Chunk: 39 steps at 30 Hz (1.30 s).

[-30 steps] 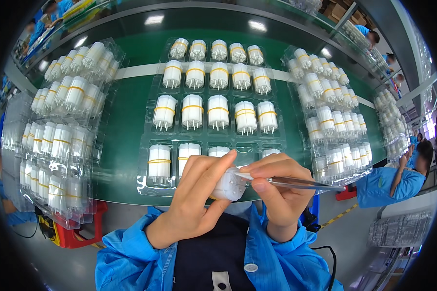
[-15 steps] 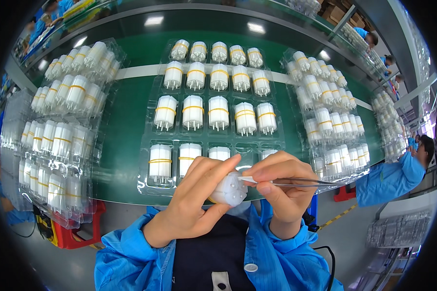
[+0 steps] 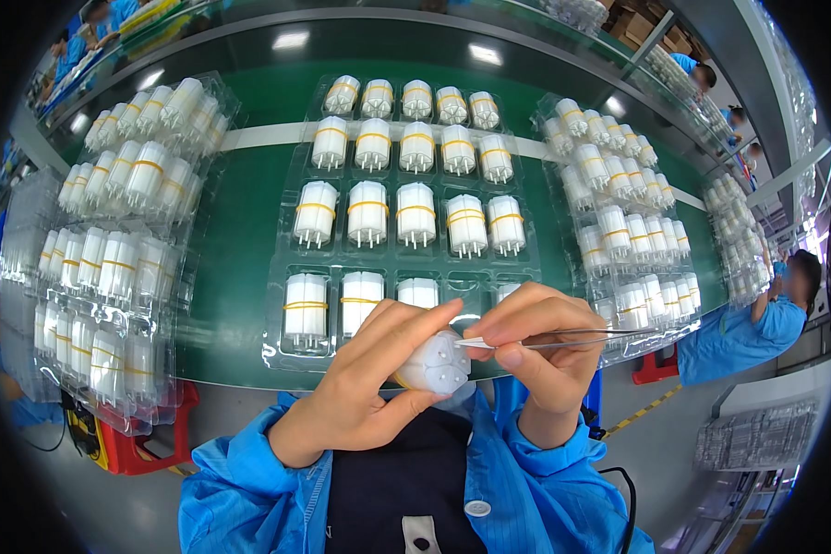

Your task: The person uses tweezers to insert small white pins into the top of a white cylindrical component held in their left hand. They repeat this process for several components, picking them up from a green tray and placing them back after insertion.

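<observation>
My left hand (image 3: 355, 392) is wrapped round a white cylindrical bundle (image 3: 437, 365) with a yellow band partly showing. The bundle is tilted, so its end face with small pin-like points is turned to the right. Between the thumb and fingers of my right hand (image 3: 549, 355) are tweezers (image 3: 577, 338), slim and metallic with a white pointed front. Their tip meets or nearly meets the bundle's end face; contact cannot be made out. Just beyond my hands lies a clear plastic tray (image 3: 276, 277) holding rows of similar white banded bundles (image 3: 367, 212), pins toward me.
Clear trays of white bundles are stacked on the left (image 3: 102, 268) and right (image 3: 632, 231) of the green table (image 3: 240, 231). Red stools (image 3: 162, 425) stand below its edge. At the far right is a person in a blue jacket (image 3: 743, 337).
The tweezers have turned slightly, their rear end now higher, and my right fingers have shifted with them. My left hand keeps its hold on the bundle, nearly still.
</observation>
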Each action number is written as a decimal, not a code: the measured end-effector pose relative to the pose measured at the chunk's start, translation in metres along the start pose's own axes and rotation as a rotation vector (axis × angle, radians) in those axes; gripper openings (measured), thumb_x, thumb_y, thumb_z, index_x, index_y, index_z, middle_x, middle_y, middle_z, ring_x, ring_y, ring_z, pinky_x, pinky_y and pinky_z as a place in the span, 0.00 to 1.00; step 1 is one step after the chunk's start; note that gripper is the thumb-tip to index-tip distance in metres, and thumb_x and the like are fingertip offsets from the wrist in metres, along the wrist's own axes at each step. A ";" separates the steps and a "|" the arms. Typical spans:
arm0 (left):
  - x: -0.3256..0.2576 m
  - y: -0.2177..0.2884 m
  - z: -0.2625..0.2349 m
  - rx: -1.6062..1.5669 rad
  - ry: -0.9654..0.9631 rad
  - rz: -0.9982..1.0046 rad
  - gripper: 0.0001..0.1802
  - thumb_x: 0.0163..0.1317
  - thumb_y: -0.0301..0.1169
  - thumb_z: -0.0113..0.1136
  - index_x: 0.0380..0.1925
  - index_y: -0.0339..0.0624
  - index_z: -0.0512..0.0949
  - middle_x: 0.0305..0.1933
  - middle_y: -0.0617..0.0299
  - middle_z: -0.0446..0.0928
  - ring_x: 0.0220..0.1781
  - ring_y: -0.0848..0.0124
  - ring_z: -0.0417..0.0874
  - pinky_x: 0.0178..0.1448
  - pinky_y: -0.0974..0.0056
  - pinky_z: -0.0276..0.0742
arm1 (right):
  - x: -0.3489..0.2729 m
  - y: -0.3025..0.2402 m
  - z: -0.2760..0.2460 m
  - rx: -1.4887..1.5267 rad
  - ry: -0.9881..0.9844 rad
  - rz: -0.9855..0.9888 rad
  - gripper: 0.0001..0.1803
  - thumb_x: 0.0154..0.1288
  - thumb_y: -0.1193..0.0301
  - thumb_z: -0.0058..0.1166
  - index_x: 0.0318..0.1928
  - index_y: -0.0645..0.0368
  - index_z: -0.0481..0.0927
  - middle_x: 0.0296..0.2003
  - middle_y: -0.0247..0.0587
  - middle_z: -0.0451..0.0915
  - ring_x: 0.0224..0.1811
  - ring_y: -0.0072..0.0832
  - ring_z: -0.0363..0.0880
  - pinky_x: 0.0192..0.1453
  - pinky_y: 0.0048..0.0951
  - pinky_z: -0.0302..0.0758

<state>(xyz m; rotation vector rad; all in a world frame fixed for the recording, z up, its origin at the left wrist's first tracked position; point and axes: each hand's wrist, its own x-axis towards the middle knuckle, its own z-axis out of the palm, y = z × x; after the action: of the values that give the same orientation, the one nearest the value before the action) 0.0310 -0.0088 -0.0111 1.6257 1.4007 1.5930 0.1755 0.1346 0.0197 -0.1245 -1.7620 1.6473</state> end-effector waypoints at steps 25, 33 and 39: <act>-0.004 -0.004 0.003 0.109 0.097 0.058 0.38 0.46 0.22 0.68 0.62 0.30 0.70 0.47 0.47 0.76 0.46 0.53 0.75 0.53 0.56 0.71 | 0.010 -0.012 0.012 -0.346 -0.086 -0.085 0.06 0.52 0.83 0.65 0.34 0.66 0.86 0.29 0.46 0.84 0.29 0.29 0.82 0.30 0.25 0.75; -0.010 -0.006 0.009 -0.034 0.269 -0.122 0.37 0.53 0.29 0.72 0.62 0.32 0.68 0.51 0.51 0.75 0.50 0.62 0.77 0.56 0.61 0.72 | 0.004 0.018 -0.016 -0.051 0.386 -0.331 0.12 0.66 0.70 0.58 0.42 0.68 0.78 0.35 0.49 0.81 0.31 0.31 0.83 0.37 0.28 0.82; -0.008 -0.005 0.012 -0.218 0.232 -0.159 0.38 0.56 0.30 0.73 0.64 0.33 0.65 0.55 0.53 0.73 0.57 0.67 0.76 0.61 0.64 0.70 | -0.014 0.044 -0.033 -0.139 0.525 -0.225 0.08 0.65 0.76 0.59 0.41 0.70 0.79 0.37 0.48 0.80 0.35 0.30 0.84 0.42 0.27 0.83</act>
<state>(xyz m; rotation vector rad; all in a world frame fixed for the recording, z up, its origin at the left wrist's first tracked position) 0.0420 -0.0102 -0.0215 1.2064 1.3738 1.8119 0.1871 0.1627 -0.0278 -0.3730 -1.4228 1.1947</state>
